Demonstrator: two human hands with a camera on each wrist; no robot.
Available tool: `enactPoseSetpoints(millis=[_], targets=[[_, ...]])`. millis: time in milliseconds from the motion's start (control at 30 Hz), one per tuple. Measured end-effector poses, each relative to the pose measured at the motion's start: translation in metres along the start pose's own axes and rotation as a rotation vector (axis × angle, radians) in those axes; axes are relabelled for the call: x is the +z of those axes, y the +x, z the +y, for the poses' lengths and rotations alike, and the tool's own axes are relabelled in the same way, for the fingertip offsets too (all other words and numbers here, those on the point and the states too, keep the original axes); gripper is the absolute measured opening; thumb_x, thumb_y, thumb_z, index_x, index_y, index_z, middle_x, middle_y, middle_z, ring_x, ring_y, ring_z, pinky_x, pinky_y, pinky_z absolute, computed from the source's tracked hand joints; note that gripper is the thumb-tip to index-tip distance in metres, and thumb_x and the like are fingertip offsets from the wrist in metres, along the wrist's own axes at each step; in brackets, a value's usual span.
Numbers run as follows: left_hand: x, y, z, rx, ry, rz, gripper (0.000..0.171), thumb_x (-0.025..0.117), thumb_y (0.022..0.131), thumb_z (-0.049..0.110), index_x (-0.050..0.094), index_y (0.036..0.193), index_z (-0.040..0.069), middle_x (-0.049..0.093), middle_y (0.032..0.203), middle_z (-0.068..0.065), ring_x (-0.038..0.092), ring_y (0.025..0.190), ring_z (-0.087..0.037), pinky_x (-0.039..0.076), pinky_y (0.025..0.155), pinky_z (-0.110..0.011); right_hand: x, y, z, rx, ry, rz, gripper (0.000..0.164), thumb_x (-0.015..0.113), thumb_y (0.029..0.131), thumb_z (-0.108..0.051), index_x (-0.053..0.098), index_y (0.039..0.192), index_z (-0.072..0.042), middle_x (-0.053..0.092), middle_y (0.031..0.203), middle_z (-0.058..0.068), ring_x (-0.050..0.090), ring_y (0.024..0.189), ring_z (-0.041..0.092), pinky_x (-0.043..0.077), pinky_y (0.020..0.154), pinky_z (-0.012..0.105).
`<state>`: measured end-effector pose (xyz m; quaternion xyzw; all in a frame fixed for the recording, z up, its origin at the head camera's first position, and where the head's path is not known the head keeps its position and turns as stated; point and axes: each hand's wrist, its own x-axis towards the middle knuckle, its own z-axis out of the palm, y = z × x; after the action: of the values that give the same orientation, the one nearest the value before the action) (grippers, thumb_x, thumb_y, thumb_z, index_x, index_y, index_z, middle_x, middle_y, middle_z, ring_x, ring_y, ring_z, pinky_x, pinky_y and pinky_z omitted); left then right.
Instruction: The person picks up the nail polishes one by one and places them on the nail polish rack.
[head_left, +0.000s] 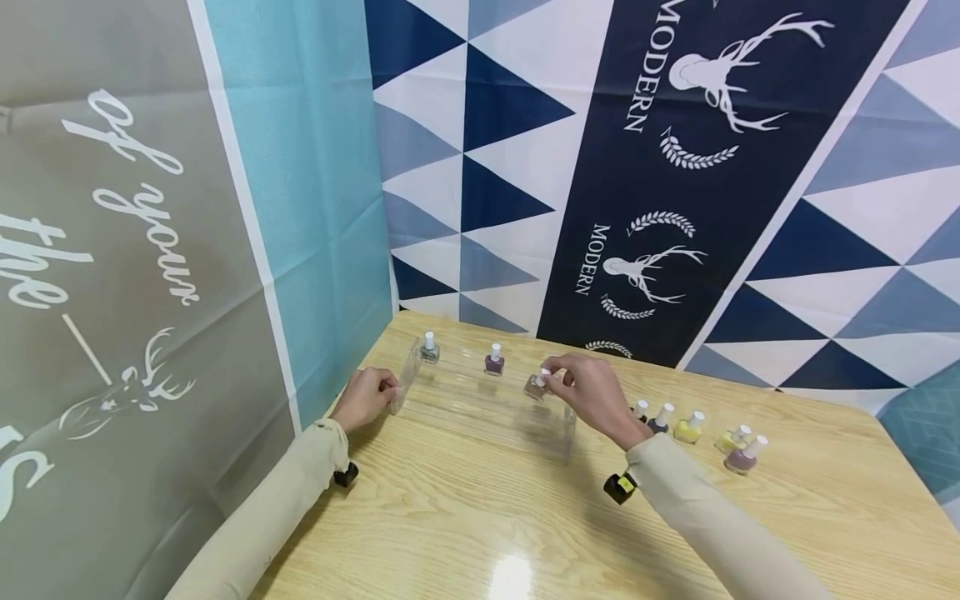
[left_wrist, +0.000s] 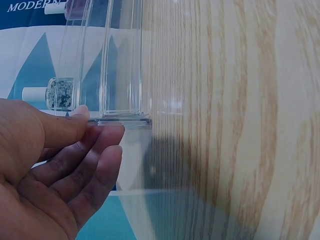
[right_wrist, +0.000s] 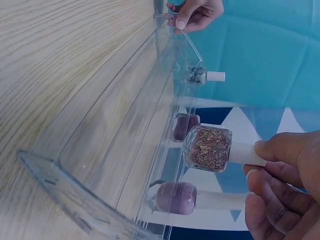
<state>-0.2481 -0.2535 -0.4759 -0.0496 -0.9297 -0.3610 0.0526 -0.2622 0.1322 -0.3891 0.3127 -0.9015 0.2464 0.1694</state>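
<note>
A clear acrylic stepped rack (head_left: 487, 408) stands on the table. My left hand (head_left: 366, 397) pinches the edge of its left end panel (left_wrist: 120, 120) between thumb and fingers. My right hand (head_left: 592, 392) pinches the white cap of a glitter nail polish bottle (right_wrist: 210, 148) above the rack's right part, with the bottle tilted. On the rack's back step stand a black-and-white speckled bottle (head_left: 429, 350) at the left and a dark purple bottle (head_left: 494, 362) in the middle. A mauve bottle (right_wrist: 177, 198) stands at the right end, hidden behind my right hand in the head view.
Right of the rack, several nail polish bottles stand on the wooden table (head_left: 465, 508), among them a dark one (head_left: 660, 419), a yellow one (head_left: 687, 428) and a purple one (head_left: 745, 456). Patterned cloth (head_left: 495, 167) hangs behind the table, and another cloth (head_left: 300, 192) along its left side.
</note>
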Motion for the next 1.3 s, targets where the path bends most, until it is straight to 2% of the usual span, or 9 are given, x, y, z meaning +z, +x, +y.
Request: enactPoseSetpoints(millis=[633, 967, 1133, 1300], targets=[[0.000, -0.001, 0.003, 0.006, 0.006, 0.006, 0.008, 0.071, 0.098, 0.006, 0.076, 0.092, 0.003, 0.069, 0.077, -0.001, 0.060, 0.067, -0.013, 0.051, 0.062, -0.032, 0.014, 0.015, -0.016, -0.013, 0.039, -0.011, 0.009, 0.078, 0.093, -0.015, 0.080, 0.100, -0.009, 0.073, 0.087, -0.001, 0.052, 0.058, 0.003, 0.043, 0.054, 0.028], [-0.001, -0.002, 0.003, 0.002, 0.007, 0.005, 0.008, 0.071, 0.098, 0.006, 0.076, 0.092, 0.002, 0.069, 0.076, -0.001, 0.060, 0.067, -0.013, 0.050, 0.062, -0.032, 0.023, 0.023, -0.022, -0.030, 0.019, -0.019, 0.008, 0.078, 0.094, -0.017, 0.081, 0.100, -0.011, 0.071, 0.083, -0.004, 0.050, 0.055, 0.002, 0.041, 0.052, 0.027], [0.000, -0.001, 0.002, 0.003, 0.004, 0.003, 0.009, 0.071, 0.098, 0.007, 0.076, 0.093, 0.002, 0.069, 0.077, 0.000, 0.060, 0.068, -0.013, 0.051, 0.063, -0.032, 0.027, 0.028, -0.029, -0.013, 0.031, -0.041, 0.008, 0.077, 0.095, -0.017, 0.081, 0.099, -0.012, 0.069, 0.079, -0.003, 0.049, 0.055, 0.005, 0.040, 0.050, 0.027], [0.000, -0.001, 0.002, 0.007, 0.007, 0.007, 0.009, 0.071, 0.098, 0.006, 0.076, 0.092, 0.003, 0.068, 0.076, 0.000, 0.059, 0.068, -0.013, 0.050, 0.063, -0.032, 0.031, 0.034, -0.033, 0.007, 0.060, -0.057, 0.008, 0.076, 0.095, -0.015, 0.081, 0.100, -0.013, 0.070, 0.085, -0.002, 0.051, 0.057, 0.005, 0.041, 0.051, 0.027]])
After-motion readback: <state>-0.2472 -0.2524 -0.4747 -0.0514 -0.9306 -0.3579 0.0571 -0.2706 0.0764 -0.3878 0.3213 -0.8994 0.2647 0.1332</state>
